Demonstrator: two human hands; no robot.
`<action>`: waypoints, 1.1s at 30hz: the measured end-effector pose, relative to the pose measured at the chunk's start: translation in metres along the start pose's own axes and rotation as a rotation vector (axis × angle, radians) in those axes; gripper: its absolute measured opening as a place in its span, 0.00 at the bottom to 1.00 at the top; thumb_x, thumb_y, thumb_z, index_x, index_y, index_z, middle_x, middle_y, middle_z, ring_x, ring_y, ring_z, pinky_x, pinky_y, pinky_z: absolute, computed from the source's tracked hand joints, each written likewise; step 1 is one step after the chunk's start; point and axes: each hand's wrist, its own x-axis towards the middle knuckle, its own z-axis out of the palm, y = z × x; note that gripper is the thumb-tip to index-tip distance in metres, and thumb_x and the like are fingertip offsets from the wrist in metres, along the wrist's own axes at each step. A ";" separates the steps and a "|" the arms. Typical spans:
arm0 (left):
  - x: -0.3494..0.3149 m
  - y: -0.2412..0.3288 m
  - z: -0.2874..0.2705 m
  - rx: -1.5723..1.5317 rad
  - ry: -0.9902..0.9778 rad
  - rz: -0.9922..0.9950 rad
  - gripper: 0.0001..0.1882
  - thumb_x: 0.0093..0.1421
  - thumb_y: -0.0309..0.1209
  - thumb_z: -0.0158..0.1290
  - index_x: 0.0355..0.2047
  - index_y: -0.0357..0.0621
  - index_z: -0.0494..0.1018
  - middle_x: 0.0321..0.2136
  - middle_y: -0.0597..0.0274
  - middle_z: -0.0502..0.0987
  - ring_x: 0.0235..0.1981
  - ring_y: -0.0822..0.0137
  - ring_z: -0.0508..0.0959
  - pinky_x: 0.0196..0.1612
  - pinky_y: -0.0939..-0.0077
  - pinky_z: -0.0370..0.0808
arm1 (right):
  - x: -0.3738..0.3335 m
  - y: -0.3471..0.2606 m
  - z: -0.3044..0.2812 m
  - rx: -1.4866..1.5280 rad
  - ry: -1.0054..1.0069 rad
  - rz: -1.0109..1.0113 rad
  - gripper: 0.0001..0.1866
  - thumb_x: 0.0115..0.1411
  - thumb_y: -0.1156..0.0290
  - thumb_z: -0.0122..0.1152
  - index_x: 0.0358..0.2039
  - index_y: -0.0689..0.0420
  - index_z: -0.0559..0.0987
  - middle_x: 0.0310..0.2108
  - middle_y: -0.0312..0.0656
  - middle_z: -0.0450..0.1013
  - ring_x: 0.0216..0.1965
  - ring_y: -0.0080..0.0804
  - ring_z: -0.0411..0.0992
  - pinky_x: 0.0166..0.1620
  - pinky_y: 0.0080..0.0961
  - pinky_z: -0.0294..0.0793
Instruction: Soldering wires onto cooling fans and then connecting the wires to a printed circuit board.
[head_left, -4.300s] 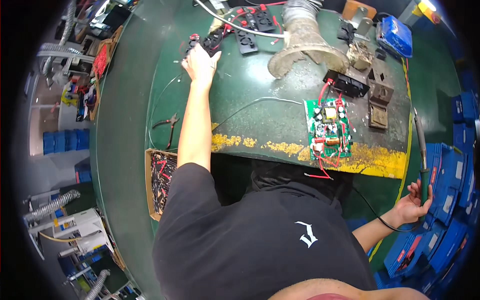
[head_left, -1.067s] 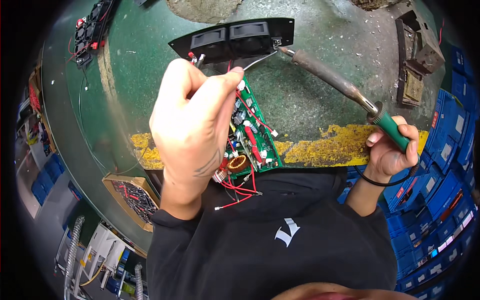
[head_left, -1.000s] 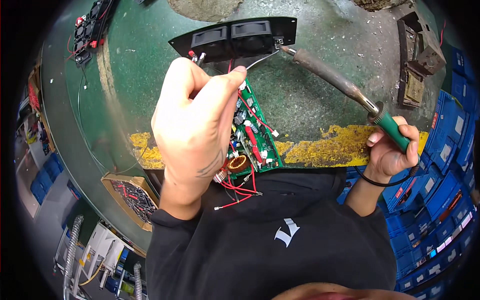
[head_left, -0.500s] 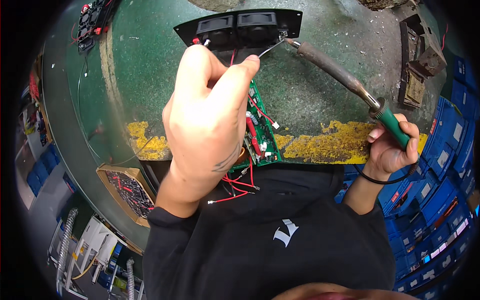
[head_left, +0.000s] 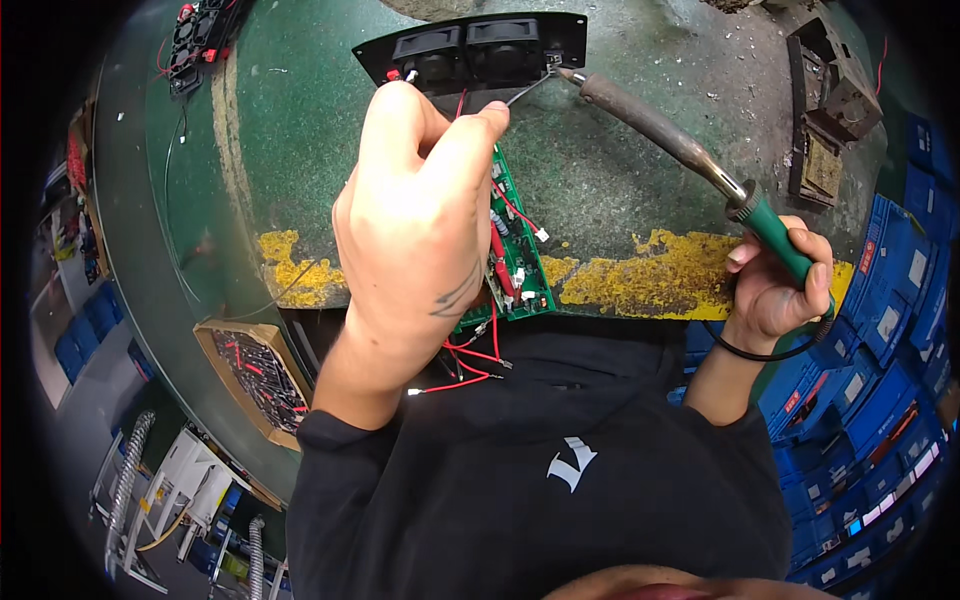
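Note:
A black panel with two square fans stands at the far side of the bench. My left hand is closed in a pinch on a thin grey wire, whose far end reaches a small metal terminal at the panel's right. I cannot tell if it is solder or a lead. My right hand grips the green handle of a soldering iron. The iron's tip is at the terminal, beside the wire's end. Partly hidden under my left hand lies a green circuit board with red wires hanging off the bench edge.
A metal soldering-iron stand is at the bench's right. More fans lie at the far left. A cardboard box of small black and red parts sits at lower left. Blue bins fill the right side, below the green bench.
The panel, board and both hands appear slightly shifted left and up in the view. The iron's tip stays at the terminal, and both grips are unchanged.

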 end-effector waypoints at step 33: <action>0.001 0.002 0.002 0.009 -0.009 -0.022 0.08 0.51 0.20 0.63 0.33 0.41 0.81 0.22 0.62 0.63 0.21 0.68 0.67 0.25 0.75 0.67 | 0.000 0.000 0.002 -0.031 -0.008 -0.014 0.24 0.65 0.53 0.44 0.46 0.60 0.76 0.36 0.56 0.73 0.24 0.40 0.75 0.21 0.28 0.74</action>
